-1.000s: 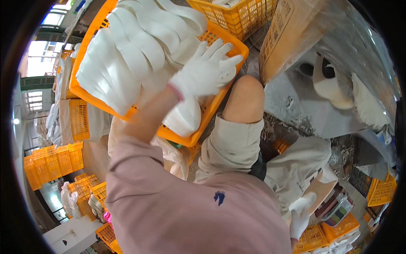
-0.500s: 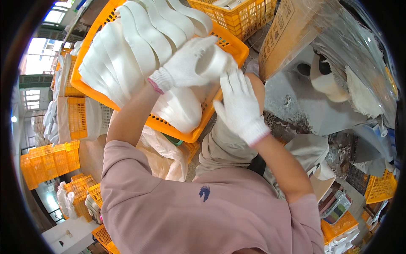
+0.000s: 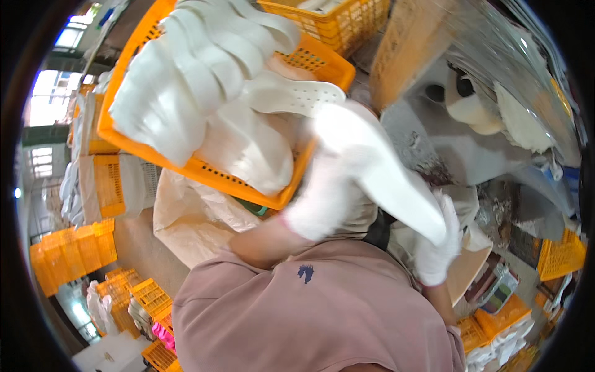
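Observation:
A long white insole [image 3: 396, 180] is stretched slantwise between my two white-gloved hands, over my lap. My left hand [image 3: 331, 183], smeared by motion, is closed on its upper part beside the crate's near right corner. Fingers of my right hand [image 3: 437, 245] wrap the lower end. Many more white insoles [image 3: 186, 80] stand in a leaning row inside the orange crate [image 3: 229, 180]. One insole with small holes [image 3: 297, 96] lies loose across the crate's right part, close to the held one.
Behind stands another yellow-orange crate [image 3: 347, 25]. To the right are a cardboard box [image 3: 412, 56] under clear plastic and a grey surface [image 3: 471, 136] with white and cream pieces. A pale sack [image 3: 192, 211] sits below the crate; stacked orange crates [image 3: 74, 248] stand at far left.
Both hands have moved from above the crate's right edge toward my lap, the right one farther right and down. The insole now hangs between them. The perforated insole has come into view.

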The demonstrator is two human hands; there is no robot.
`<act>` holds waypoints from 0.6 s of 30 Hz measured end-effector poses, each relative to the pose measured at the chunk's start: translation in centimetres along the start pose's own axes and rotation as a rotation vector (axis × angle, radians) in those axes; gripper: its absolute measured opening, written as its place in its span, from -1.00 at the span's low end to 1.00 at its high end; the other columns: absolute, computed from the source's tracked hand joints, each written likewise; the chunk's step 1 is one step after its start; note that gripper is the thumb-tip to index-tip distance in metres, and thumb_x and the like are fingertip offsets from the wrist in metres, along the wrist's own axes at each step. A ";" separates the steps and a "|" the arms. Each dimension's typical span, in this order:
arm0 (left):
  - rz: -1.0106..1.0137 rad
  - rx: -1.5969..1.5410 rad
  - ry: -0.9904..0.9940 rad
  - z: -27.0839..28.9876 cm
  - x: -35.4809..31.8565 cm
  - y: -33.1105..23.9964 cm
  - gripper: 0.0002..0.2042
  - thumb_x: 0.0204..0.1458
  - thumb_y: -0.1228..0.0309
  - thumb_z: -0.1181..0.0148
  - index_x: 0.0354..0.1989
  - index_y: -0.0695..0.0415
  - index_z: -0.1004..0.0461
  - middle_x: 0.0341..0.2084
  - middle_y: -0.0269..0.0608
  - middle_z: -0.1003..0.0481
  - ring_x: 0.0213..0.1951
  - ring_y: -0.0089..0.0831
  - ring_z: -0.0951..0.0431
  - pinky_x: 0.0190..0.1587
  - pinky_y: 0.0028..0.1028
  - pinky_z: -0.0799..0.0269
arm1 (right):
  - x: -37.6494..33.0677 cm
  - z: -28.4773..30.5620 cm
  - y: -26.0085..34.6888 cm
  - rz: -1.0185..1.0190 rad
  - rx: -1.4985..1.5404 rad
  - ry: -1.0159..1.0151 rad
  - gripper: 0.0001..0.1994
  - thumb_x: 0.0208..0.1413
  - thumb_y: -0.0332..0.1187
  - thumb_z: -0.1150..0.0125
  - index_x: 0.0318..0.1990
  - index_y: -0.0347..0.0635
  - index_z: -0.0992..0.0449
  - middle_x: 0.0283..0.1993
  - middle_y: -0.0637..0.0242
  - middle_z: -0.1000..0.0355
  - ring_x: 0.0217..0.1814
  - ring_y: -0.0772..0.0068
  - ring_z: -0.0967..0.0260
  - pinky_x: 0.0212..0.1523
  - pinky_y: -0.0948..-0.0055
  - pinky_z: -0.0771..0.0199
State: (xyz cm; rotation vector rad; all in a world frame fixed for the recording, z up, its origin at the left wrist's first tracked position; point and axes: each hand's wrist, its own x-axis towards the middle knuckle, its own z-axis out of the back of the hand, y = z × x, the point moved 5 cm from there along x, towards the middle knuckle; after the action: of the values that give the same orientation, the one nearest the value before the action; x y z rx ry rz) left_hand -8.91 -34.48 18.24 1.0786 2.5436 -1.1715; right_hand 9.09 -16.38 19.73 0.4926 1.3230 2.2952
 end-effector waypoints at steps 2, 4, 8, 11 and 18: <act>0.199 -0.224 0.045 -2.2 2.5 9.5 -0.54 0.27 0.30 -0.33 0.30 0.13 -0.44 0.13 -0.21 -0.57 0.17 -0.31 -0.57 0.25 -0.22 -0.52 | -2.5 5.7 -2.7 -0.194 -0.129 -0.212 -0.64 0.32 -0.50 -0.26 0.22 -0.46 -0.54 0.12 0.06 -0.64 0.17 0.23 -0.61 0.21 0.32 -0.59; 0.492 -0.345 0.038 -4.7 6.6 17.1 -0.64 0.27 0.36 -0.31 0.21 0.13 -0.51 0.01 -0.19 -0.63 0.07 -0.26 -0.64 0.19 -0.19 -0.57 | -5.0 7.4 -5.2 -0.604 0.273 -0.214 -0.67 0.33 -0.41 -0.26 0.14 -0.46 -0.58 0.04 0.10 -0.65 0.04 0.31 -0.61 0.09 0.36 -0.59; 0.612 -0.158 0.198 -12.9 10.8 23.6 -0.73 0.37 0.40 -0.15 0.15 0.23 -0.53 -0.04 -0.12 -0.65 -0.01 -0.22 -0.67 0.15 -0.24 -0.61 | -6.2 8.9 -3.0 -0.431 0.057 -0.380 -0.47 0.29 -0.29 -0.29 0.31 -0.44 -0.42 0.10 0.06 -0.56 0.12 0.22 -0.52 0.14 0.25 -0.53; 0.376 0.010 0.341 -17.4 12.8 22.9 -0.70 0.39 0.35 -0.09 0.17 0.25 -0.51 -0.01 -0.09 -0.64 0.01 -0.20 -0.67 0.15 -0.23 -0.61 | -4.9 9.6 -2.1 -0.389 -0.081 -0.674 -0.50 0.34 -0.24 -0.20 0.31 -0.39 -0.39 0.16 -0.05 -0.53 0.19 -0.09 -0.52 0.16 0.14 -0.53; 0.378 0.255 0.143 -14.3 25.2 21.4 -0.57 0.39 0.24 -0.07 0.29 0.28 -0.45 0.14 -0.03 -0.59 0.15 -0.26 -0.58 0.27 -0.26 -0.50 | 10.2 11.2 -5.9 0.223 -0.536 -0.414 -0.84 0.14 -0.45 -0.22 -0.15 -0.30 -0.57 -0.24 -0.09 -0.57 -0.15 -0.25 -0.59 -0.20 -0.03 -0.61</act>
State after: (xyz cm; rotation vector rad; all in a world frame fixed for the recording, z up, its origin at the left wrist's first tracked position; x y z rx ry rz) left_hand -10.98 -1.01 5.05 1.6673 2.1814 -1.3718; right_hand 7.39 -0.26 20.78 0.8923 0.4498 2.4155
